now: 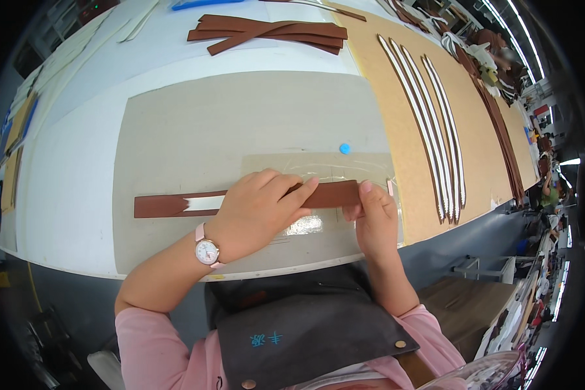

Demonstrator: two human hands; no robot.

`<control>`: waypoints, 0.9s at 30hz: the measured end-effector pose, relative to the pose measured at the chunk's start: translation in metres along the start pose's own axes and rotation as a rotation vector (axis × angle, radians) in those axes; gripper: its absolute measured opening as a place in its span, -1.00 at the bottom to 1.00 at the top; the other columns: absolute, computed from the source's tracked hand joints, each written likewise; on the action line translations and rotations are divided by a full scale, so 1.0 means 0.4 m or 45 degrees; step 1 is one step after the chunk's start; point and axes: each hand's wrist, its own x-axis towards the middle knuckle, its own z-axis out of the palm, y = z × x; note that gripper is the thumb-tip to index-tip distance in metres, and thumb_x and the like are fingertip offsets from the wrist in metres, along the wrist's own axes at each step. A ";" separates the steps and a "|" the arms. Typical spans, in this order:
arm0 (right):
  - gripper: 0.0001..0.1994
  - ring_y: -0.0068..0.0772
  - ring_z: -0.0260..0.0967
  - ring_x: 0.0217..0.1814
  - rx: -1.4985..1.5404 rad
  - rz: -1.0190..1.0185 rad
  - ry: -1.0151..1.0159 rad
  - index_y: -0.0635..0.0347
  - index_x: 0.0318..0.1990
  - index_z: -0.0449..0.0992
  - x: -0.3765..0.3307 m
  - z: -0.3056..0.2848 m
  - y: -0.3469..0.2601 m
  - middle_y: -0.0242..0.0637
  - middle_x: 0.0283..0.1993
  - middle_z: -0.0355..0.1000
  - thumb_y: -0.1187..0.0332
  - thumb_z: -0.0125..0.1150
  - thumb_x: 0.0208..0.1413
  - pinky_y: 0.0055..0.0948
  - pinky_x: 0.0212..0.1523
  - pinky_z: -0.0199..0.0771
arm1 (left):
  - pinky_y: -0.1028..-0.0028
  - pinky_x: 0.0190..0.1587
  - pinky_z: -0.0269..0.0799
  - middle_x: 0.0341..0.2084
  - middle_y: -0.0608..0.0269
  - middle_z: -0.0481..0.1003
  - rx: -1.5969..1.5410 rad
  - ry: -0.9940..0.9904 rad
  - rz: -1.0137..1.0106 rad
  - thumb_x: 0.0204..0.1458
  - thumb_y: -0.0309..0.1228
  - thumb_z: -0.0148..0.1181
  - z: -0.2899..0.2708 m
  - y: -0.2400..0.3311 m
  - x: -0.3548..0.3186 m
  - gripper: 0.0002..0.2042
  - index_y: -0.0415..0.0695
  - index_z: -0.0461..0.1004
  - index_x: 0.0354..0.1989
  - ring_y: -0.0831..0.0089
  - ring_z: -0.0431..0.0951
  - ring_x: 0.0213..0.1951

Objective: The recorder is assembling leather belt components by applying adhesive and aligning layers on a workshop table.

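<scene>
A brown leather strip point(331, 195) lies crosswise on the grey mat point(253, 110); white lining point(205, 203) shows along part of its left stretch. My left hand point(257, 208), with a watch point(207, 251) at the wrist, is laid over the middle of the strip. Its thumb and fingers close on the leather, and the palm hides the part below. At the strip's right end, my right hand point(377, 211) pinches the corner between thumb and fingers.
A pile of brown strips point(270, 32) lies at the back. On the tan board point(409, 149) at right rest several white strips with dark edges point(429, 130). Long brown strips point(500, 143) lie farther right. A small blue disc point(344, 149) sits beyond my hands.
</scene>
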 end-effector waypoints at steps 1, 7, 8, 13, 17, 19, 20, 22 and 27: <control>-0.64 -0.63 0.17 -0.41 0.028 -0.084 0.021 0.21 -0.40 0.46 0.002 0.001 0.003 -0.47 -0.50 0.27 0.21 -0.03 0.43 -0.57 -0.31 0.21 | 0.31 -0.28 0.45 -0.32 0.27 0.52 -0.002 -0.005 0.003 -0.01 -0.28 0.37 0.003 -0.005 -0.006 -0.56 -0.06 0.52 0.08 0.30 0.50 -0.32; -0.88 -0.40 0.37 -0.27 -0.577 -0.288 -0.098 0.25 -0.10 0.53 -0.008 -0.003 -0.013 -0.31 -0.30 0.41 0.48 0.17 0.26 -0.40 -0.17 0.39 | 0.29 -0.34 0.41 -0.54 0.31 0.48 0.099 -0.276 -0.091 0.04 -0.37 0.28 -0.019 0.004 -0.012 -0.73 -0.04 0.56 -0.05 0.28 0.53 -0.43; -0.87 -0.33 0.40 -0.27 -0.824 -0.292 -0.220 0.24 -0.10 0.54 -0.010 0.000 -0.015 -0.26 -0.29 0.44 0.49 0.19 0.22 -0.38 -0.20 0.40 | 0.28 -0.35 0.41 -0.55 0.33 0.46 0.097 -0.265 -0.076 0.03 -0.37 0.28 -0.017 0.002 -0.014 -0.70 -0.01 0.56 -0.01 0.28 0.52 -0.45; -0.86 -0.20 0.41 -0.28 -0.793 -0.123 -0.083 0.25 -0.14 0.56 0.029 -0.013 0.026 -0.16 -0.29 0.46 0.54 0.22 0.15 -0.34 -0.25 0.40 | 0.28 -0.33 0.42 -0.51 0.31 0.43 0.122 -0.341 -0.037 -0.01 -0.32 0.34 -0.016 -0.001 -0.005 -0.56 0.08 0.54 0.12 0.28 0.50 -0.42; -0.83 -0.16 0.42 -0.28 -0.849 -0.141 0.029 0.25 -0.12 0.58 0.045 -0.004 0.029 -0.16 -0.28 0.46 0.56 0.21 0.13 -0.28 -0.22 0.43 | 0.32 -0.22 0.47 -0.25 0.24 0.41 0.002 -0.494 -0.197 -0.03 -0.24 0.39 -0.005 -0.040 -0.004 -0.47 0.11 0.50 0.19 0.31 0.50 -0.28; -0.82 -0.14 0.42 -0.26 -0.849 -0.207 0.102 0.24 -0.11 0.59 0.029 -0.010 0.037 -0.16 -0.27 0.46 0.57 0.20 0.13 -0.25 -0.20 0.44 | 0.35 -0.17 0.49 -0.14 0.21 0.37 -0.063 -0.568 -0.270 -0.01 -0.22 0.38 0.001 -0.051 -0.003 -0.48 0.08 0.50 0.19 0.31 0.49 -0.24; -0.79 -0.13 0.41 -0.23 -0.942 -0.357 0.101 0.24 -0.10 0.60 0.017 -0.023 0.050 -0.17 -0.24 0.46 0.59 0.21 0.10 -0.25 -0.18 0.44 | 0.35 -0.17 0.49 -0.14 0.21 0.37 -0.064 -0.574 -0.266 -0.01 -0.22 0.38 0.003 -0.051 -0.001 -0.48 0.08 0.50 0.19 0.31 0.49 -0.24; -0.76 -0.12 0.41 -0.19 -1.032 -0.499 0.106 0.24 -0.09 0.61 -0.005 -0.043 0.062 -0.18 -0.22 0.47 0.60 0.21 0.08 -0.25 -0.16 0.44 | 0.35 -0.17 0.49 -0.16 0.21 0.38 -0.053 -0.546 -0.260 0.02 -0.24 0.37 0.007 -0.048 -0.002 -0.51 0.08 0.52 0.18 0.31 0.49 -0.24; -0.67 -0.10 0.37 -0.08 -1.178 -0.681 -0.001 0.24 -0.05 0.61 -0.028 -0.060 0.059 -0.21 -0.15 0.47 0.65 0.21 -0.01 -0.26 -0.10 0.42 | 0.35 -0.18 0.48 -0.18 0.21 0.38 -0.094 -0.546 -0.337 0.03 -0.28 0.37 0.000 -0.042 0.001 -0.54 0.07 0.54 0.16 0.30 0.49 -0.24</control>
